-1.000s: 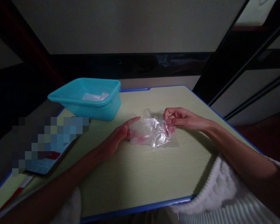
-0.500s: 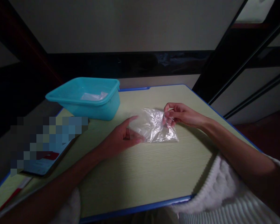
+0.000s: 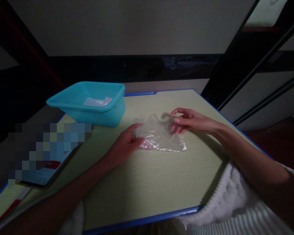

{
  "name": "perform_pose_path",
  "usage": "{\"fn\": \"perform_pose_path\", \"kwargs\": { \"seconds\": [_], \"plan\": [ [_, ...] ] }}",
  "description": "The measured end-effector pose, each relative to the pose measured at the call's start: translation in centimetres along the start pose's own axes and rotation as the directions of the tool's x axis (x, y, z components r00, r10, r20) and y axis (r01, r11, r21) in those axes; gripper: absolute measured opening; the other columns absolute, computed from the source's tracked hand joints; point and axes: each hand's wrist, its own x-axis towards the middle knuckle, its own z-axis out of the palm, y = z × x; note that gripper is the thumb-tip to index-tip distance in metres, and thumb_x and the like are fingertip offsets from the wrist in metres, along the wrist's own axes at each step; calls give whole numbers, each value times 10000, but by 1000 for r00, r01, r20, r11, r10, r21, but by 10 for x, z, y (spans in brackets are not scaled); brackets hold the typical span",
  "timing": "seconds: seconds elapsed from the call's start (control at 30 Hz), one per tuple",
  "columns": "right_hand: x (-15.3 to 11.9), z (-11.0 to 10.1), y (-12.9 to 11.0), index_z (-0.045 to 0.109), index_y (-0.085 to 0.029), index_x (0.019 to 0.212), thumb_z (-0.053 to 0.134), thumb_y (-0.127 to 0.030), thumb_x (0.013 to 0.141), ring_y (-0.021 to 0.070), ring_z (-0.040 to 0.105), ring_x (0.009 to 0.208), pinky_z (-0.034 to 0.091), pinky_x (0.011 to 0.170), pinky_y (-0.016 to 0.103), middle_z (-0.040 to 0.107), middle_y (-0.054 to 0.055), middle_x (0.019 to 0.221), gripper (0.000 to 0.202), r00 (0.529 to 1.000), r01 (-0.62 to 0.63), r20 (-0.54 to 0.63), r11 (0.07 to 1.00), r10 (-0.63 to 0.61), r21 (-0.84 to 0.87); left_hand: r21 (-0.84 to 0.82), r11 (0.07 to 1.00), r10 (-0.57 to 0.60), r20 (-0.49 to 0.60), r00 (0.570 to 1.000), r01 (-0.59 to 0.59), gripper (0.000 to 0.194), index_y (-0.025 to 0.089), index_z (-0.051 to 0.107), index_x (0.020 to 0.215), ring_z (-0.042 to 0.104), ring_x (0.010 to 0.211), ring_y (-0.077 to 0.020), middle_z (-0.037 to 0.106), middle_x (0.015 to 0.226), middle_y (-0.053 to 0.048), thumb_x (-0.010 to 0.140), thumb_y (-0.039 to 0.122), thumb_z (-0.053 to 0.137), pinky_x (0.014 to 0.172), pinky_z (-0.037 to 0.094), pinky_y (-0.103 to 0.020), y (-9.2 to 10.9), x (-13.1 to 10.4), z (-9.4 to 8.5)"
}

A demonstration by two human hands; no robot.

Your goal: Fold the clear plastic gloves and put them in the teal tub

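A clear, crinkled plastic bag (image 3: 161, 138) lies on the pale table in front of me. At its left edge, my left hand (image 3: 123, 143) pinches the film near the lower corner, the thumb on top and pinkish fingertips seeming to show through the plastic. My right hand (image 3: 186, 121) hovers over the bag's right side. Its fingers are curved and apart, with nothing visible between them. Whether its lower fingertips brush the film, I cannot tell.
A turquoise plastic basket (image 3: 117, 112) holding whitish clear packets (image 3: 98, 101) stands at the table's back left. Nearer me on the left lies a phone or tablet (image 3: 41, 174), partly pixelated. A red and white stick-like item (image 3: 13, 205) is beside it. The table (image 3: 147, 189) has a blue rim.
My right hand has let go of the bag, and its fingers have spread. The bag has flattened and looks smoother. My left fingers have drawn closer together at its left edge.
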Motion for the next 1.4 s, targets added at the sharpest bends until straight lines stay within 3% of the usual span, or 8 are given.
{"fn": "perform_pose_path", "kwargs": {
  "seconds": [0.1, 0.17, 0.37, 0.5, 0.67, 0.83, 1.07, 1.4],
  "plan": [
    [-1, -2, 1, 424, -164, 1027, 761, -210, 664, 127, 657, 621, 509, 545, 219, 674, 13, 736, 498, 996, 54, 75, 997, -51, -47, 31, 1000, -2, -34, 999, 3, 551, 89, 460, 1245, 410, 379, -109, 473, 418, 95, 726, 239, 568, 408, 233, -203, 3, 0, 0],
    [0, -3, 3, 425, -164, 1031, 748, -170, 661, 121, 651, 613, 514, 551, 226, 653, -8, 725, 491, 992, 95, 84, 994, -91, -53, 27, 1000, -12, -35, 999, 13, 542, 81, 468, 1234, 389, 371, -102, 449, 407, 102, 724, 232, 566, 409, 223, -201, 5, 1, 0],
    [5, 0, 8, 442, -164, 987, 692, -186, 720, 88, 622, 526, 492, 470, 196, 585, -42, 710, 366, 992, 125, -23, 990, -127, -68, -25, 998, -55, -31, 998, 55, 508, 111, 461, 1224, 575, 508, -152, 632, 557, 36, 744, 237, 570, 464, 317, -209, 4, 3, -3],
    [8, 1, 10, 436, -159, 987, 673, -168, 731, 79, 602, 479, 472, 435, 189, 574, -49, 686, 350, 988, 123, -84, 989, -129, -83, -157, 981, -118, -15, 993, 114, 503, 112, 421, 1228, 670, 691, -196, 698, 664, 2, 764, 228, 577, 616, 443, -258, 7, 3, -4],
    [10, 2, 12, 437, -169, 980, 676, -134, 717, 81, 589, 460, 452, 407, 188, 579, -49, 669, 357, 980, 123, -143, 987, -137, -101, -121, 988, -105, -101, 989, 93, 601, 122, 377, 1257, 685, 804, -244, 709, 696, -3, 728, 229, 642, 764, 473, -339, 7, 2, -7],
    [12, 4, 15, 438, -172, 949, 683, -116, 712, 77, 579, 445, 447, 405, 188, 597, -43, 663, 346, 970, 104, -212, 992, -117, -74, -33, 996, -85, -185, 979, 80, 710, 114, 357, 1290, 681, 813, -269, 693, 674, -2, 675, 214, 697, 778, 484, -367, 4, 2, -7],
    [-1, 7, 2, 425, -179, 974, 679, -136, 737, 95, 637, 548, 505, 517, 193, 581, -52, 661, 350, 952, -7, -305, 999, 18, 35, -4, 996, -90, -295, 951, 93, 687, 115, 377, 1282, 690, 734, -233, 667, 622, 35, 665, 123, 679, 760, 506, -343, 6, 1, 1],
    [-30, 14, 3, 379, -168, 1070, 770, -236, 588, 97, 571, 552, 457, 490, 217, 577, -53, 640, 625, 985, -62, -165, 996, 50, -71, -78, 993, -105, -304, 947, 85, 661, 100, 378, 1259, 695, 666, -218, 653, 555, 60, 655, 90, 648, 705, 519, -315, 5, 3, 3]
  ]
}}
